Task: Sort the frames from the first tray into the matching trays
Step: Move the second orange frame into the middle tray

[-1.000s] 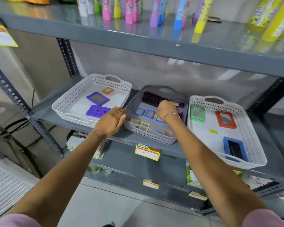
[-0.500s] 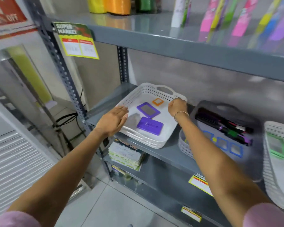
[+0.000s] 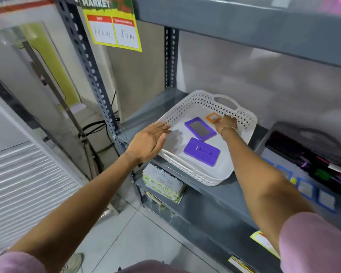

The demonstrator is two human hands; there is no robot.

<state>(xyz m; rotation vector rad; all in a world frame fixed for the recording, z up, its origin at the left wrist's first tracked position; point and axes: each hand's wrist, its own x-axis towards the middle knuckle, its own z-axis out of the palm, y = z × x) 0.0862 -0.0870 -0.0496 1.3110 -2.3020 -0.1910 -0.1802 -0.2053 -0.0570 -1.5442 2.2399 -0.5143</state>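
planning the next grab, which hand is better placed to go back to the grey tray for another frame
Right. The right hand is at the white tray's far side, nearer the grey tray; the left hand hovers open at its opposite rim.

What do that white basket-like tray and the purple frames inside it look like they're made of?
The white tray looks like moulded plastic: its walls carry a regular pattern of punched holes and a cut-out handle, with a dull matte finish. The two purple frames also look like plastic, uniform in colour with rounded corners; the face-up one holds a grey, slightly shiny panel, possibly a mirror or clear film.
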